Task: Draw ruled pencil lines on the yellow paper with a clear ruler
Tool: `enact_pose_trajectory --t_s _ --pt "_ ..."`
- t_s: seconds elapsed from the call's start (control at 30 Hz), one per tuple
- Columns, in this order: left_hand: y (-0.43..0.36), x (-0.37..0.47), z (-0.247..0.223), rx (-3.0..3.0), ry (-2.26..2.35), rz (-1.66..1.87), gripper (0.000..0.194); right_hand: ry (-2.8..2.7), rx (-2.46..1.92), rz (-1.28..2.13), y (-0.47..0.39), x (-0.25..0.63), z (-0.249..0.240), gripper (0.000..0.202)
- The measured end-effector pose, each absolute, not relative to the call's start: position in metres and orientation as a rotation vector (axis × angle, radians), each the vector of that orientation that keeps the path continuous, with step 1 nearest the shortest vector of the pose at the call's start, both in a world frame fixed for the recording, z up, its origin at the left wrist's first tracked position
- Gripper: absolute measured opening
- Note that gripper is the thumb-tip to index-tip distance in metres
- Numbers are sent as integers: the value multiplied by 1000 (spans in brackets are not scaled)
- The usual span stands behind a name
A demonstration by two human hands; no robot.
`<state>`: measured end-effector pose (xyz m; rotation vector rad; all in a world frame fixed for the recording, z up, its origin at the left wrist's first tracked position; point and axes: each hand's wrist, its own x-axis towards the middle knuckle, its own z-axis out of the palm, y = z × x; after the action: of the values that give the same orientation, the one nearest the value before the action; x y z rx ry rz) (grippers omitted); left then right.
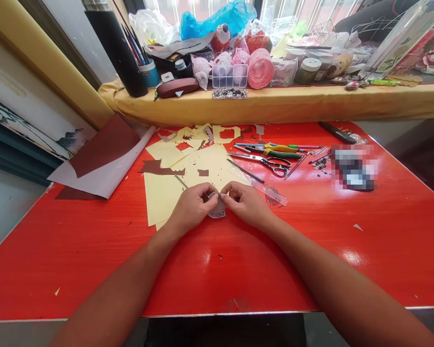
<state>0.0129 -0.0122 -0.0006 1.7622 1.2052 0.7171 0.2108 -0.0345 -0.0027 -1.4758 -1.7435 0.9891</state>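
Piece (pixel 217 211), grey, is pinched between both hands over the red table (pixel 217 270), its rounded end toward 6 o'clock; fingers hide its top, so its full long axis cannot be told. Left hand (pixel 195 206) grips it from 9 o'clock, right hand (pixel 246 203) its upper edge from 3. Yellow sheets (pixel 161 195) spread toward 11, scissors (pixel 251 157) toward 1:30, clear ruler (pixel 271 193) near 3, brown sheet (pixel 106 144) toward 10

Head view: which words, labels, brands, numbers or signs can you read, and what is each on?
None can be read.
Clear strip: any markings too small.
Clear package, on the sill: plant print visible, any lettering too blurred.
Pixelated item: obscured, nothing readable.
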Motion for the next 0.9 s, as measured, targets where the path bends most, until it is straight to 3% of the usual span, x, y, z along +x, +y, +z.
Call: enact_pose_trajectory --t_s 0.43,0.9 --pt "-11 12 -2 1822 1161 689 17 -1779 -1498 984 -36 209 3 4" --pt "-10 11 -5 1753 1181 680 20 -1764 -1445 1011 -35 212 -4 11"
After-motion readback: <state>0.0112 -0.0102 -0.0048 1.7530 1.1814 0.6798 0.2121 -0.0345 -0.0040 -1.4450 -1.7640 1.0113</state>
